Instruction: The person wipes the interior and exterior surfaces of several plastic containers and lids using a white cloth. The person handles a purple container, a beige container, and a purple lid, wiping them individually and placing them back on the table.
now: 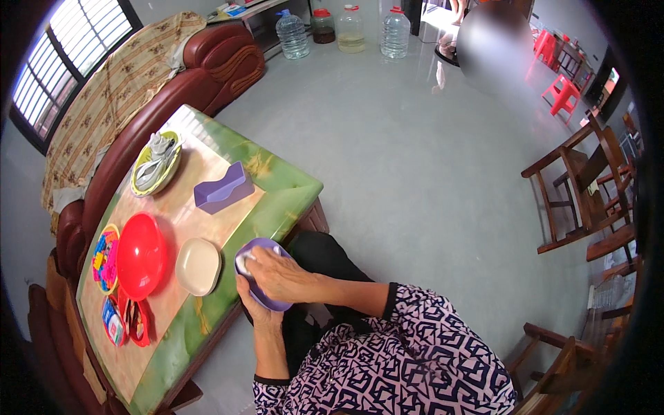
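A purple dish (279, 305) is tilted over my lap, beside the table's near edge. My left hand (260, 308) grips it from below, fingers wrapped round its side. Inside the dish, my right hand (282, 275) presses a white cloth or tissue (242, 263) against the surface, its fingers closed on it. Part of the white piece is hidden under the fingers. Nearest to my hands on the table is a cream dish (198, 267), with a large red bowl (141, 256) farther left.
The green-edged table (290, 185) also carries a purple holder (225, 190), a yellow-rimmed basket of cables (158, 164), a basket of colourful blocks (106, 258) and red containers (139, 322). Behind it stands a brown sofa (149, 107). Wooden chairs (577, 187) are at right.
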A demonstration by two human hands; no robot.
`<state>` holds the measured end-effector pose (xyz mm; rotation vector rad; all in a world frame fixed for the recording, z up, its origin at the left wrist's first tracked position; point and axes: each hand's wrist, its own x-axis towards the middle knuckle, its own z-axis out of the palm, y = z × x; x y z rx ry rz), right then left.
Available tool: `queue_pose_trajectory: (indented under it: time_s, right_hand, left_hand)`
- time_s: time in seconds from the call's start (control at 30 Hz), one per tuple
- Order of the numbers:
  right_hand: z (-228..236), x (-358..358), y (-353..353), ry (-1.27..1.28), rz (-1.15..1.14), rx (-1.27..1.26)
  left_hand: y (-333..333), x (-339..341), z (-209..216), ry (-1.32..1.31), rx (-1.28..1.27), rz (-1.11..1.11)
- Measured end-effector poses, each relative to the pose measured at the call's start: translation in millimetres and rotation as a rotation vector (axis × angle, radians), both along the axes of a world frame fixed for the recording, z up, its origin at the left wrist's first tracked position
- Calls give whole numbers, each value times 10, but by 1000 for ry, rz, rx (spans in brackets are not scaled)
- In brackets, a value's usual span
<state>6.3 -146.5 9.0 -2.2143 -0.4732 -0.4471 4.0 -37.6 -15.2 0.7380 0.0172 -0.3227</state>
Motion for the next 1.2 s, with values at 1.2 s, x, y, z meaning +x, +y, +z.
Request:
queue_pose_trajectory:
  time_s: [1.2]
  right_hand:
    - [-157,619,-364,-54,-307,-286]
  left_hand:
    - [387,610,158,-52,-106,259]
